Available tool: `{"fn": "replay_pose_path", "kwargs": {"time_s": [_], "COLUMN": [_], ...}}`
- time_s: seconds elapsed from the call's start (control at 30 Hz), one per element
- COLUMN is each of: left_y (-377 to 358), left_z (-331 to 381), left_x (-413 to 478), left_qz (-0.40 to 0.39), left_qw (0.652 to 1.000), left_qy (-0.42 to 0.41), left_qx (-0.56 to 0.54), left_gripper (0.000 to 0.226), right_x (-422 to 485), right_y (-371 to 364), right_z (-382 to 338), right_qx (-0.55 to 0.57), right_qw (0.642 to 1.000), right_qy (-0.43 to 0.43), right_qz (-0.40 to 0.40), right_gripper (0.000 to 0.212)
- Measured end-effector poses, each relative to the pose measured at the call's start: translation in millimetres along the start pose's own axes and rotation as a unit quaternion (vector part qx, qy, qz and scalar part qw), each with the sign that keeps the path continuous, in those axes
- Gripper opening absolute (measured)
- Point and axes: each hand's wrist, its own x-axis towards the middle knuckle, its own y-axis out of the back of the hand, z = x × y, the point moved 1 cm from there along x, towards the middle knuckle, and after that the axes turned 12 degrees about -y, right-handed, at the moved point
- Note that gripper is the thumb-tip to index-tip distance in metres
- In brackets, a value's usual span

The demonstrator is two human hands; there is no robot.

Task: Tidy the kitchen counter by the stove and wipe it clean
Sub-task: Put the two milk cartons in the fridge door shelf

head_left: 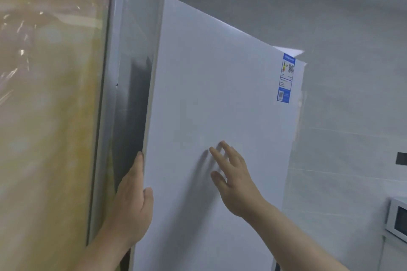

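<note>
A tall white refrigerator door [215,99] fills the middle of the head view, standing ajar with a dark gap along its left edge. My left hand [132,202] lies against that left edge, fingers straight up along it and thumb on the door's front. My right hand [233,178] is spread with straight fingers on or just off the door's front face, casting a shadow on it. Neither hand holds anything. The counter and stove are out of view.
A blue energy label [287,78] sticks to the door's upper right corner. A glass panel with yellowish reflections [48,105] stands close on the left. Grey tiled wall [352,94] is behind, with a white microwave [397,219] at the lower right.
</note>
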Motion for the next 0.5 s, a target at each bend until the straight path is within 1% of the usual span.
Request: {"fn": "replay_pose_path", "kwargs": {"time_s": [0.1, 0.23, 0.43, 0.5], "left_y": [-3.1, -5.9, -2.3, -2.2], "left_z": [-28.4, -55.1, -73.0, -78.7], "left_x": [19.1, 37.0, 54.3, 58.8], "left_qz": [-0.001, 0.002, 0.0, -0.005], "left_qw": [1.0, 0.999, 0.999, 1.0], "left_qy": [0.01, 0.039, 0.033, 0.029], "left_qx": [-0.01, -0.027, -0.011, -0.006], "left_gripper": [0.072, 0.087, 0.104, 0.105], "right_x": [18.7, 38.9, 53.9, 57.4], "right_y": [-10.2, -24.6, -44.9, -49.3], "right_z": [0.7, 5.5, 11.2, 13.5], "right_qx": [-0.049, -0.074, -0.117, -0.126], "right_qw": [0.999, 0.997, 0.991, 0.99], "right_qy": [-0.001, 0.0, 0.009, 0.011], "right_qz": [0.012, 0.022, 0.057, 0.064], "right_gripper": [0.057, 0.058, 0.065, 0.065]}}
